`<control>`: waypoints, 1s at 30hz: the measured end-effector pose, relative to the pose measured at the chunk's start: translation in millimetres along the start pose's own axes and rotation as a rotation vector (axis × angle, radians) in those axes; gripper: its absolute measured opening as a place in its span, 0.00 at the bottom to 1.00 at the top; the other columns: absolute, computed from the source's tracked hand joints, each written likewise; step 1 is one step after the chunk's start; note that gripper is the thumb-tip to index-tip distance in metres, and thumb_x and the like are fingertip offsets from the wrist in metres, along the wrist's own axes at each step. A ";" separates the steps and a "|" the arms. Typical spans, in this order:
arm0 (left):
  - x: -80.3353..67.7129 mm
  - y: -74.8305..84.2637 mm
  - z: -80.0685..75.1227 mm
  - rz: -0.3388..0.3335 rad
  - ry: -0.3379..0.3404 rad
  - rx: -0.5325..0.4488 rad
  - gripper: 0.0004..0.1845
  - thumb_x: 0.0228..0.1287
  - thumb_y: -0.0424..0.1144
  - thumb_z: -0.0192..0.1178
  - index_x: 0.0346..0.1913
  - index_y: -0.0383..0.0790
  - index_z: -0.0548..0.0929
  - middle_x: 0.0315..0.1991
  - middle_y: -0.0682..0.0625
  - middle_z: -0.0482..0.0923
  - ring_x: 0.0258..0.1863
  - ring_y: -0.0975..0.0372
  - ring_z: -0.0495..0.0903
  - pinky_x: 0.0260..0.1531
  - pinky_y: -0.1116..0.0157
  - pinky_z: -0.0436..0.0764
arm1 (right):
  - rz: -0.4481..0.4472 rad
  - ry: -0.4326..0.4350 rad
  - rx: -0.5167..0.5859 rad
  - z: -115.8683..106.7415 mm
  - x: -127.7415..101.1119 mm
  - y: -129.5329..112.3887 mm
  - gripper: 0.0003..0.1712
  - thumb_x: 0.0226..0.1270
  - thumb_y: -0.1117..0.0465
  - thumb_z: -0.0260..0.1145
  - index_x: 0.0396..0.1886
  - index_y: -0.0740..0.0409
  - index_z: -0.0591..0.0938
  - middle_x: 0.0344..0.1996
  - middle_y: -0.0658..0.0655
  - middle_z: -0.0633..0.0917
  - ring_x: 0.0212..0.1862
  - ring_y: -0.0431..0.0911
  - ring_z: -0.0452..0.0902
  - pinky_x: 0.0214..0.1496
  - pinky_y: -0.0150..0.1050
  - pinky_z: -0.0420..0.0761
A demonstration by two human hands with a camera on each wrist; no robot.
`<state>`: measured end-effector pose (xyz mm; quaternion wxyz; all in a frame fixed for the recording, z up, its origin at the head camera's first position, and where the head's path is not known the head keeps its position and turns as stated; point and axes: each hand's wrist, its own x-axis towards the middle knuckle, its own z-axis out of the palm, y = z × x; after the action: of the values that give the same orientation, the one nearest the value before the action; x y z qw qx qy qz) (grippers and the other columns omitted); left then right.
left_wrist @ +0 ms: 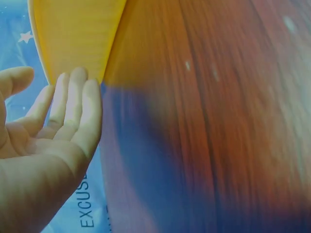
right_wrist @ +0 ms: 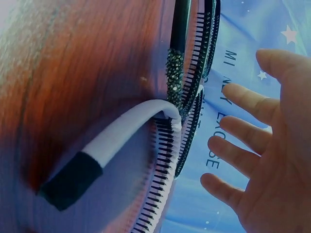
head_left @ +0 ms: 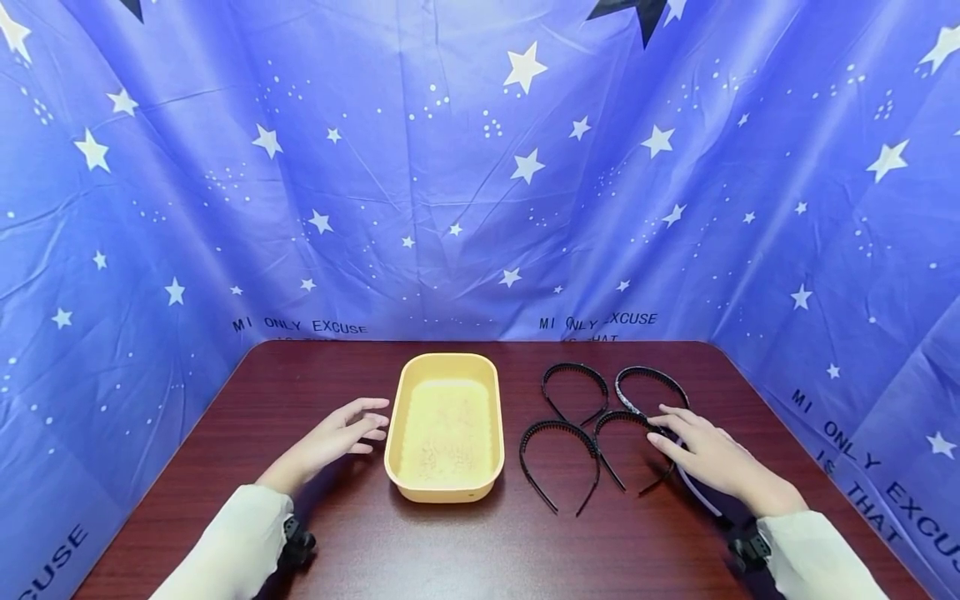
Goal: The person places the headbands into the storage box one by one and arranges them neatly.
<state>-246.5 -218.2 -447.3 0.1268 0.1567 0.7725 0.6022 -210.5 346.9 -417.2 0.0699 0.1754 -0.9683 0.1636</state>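
Four black headbands lie in a cluster on the right half of the dark wooden table (head_left: 465, 550), well right of the yellow tray (head_left: 444, 427). The right hand (head_left: 712, 457) rests over the near-right headband (head_left: 633, 442), fingers spread and nearly straight; the fingertips (head_left: 660, 414) touch the band, but no finger curls round it. The far-right headband (head_left: 651, 385) lies just beyond that hand. The near-left headband (head_left: 558, 460) and far-left headband (head_left: 574, 388) lie between the hand and the tray. The left hand (head_left: 337, 437) hovers low just left of the tray, fingers relaxed and extended toward its left wall, holding nothing.

The blue star-printed backdrop (head_left: 480, 167) carries dark lettering reading "MI ONLY EXCUSE"; "THAT" shows below it on the right panel.

The headbands are thin open arcs with comb teeth along the inner edge. In the right wrist view, one band bears a studded, glittering section (right_wrist: 175, 77), and a white band with a black tip (right_wrist: 112, 145) lies beside it.
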 end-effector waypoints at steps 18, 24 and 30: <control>13.8 4.7 16.4 -0.066 0.082 -0.316 0.32 0.73 0.30 0.57 0.75 0.27 0.58 0.63 0.26 0.67 0.57 0.49 0.78 0.57 0.56 0.79 | -0.115 0.024 0.020 3.8 1.2 -5.8 0.20 0.75 0.53 0.62 0.56 0.61 0.82 0.58 0.64 0.80 0.61 0.60 0.74 0.60 0.59 0.74; 16.2 2.3 17.6 -0.102 0.090 -0.363 0.31 0.74 0.29 0.55 0.75 0.28 0.59 0.66 0.27 0.67 0.57 0.52 0.78 0.56 0.60 0.79 | -0.130 0.032 0.032 8.5 3.5 -7.6 0.19 0.75 0.53 0.63 0.56 0.60 0.82 0.57 0.62 0.81 0.61 0.58 0.75 0.60 0.58 0.74; 17.8 0.1 19.6 -0.118 0.108 -0.391 0.31 0.73 0.28 0.55 0.75 0.30 0.60 0.66 0.29 0.68 0.56 0.55 0.78 0.54 0.63 0.80 | -0.146 0.040 0.052 13.9 9.4 -11.9 0.18 0.73 0.55 0.65 0.55 0.60 0.82 0.55 0.58 0.82 0.61 0.56 0.76 0.60 0.57 0.74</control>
<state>-255.3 -193.6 -452.0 0.1482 0.0512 0.6543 0.7398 -216.0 328.6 -424.9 0.0965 0.2441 -0.9467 0.1867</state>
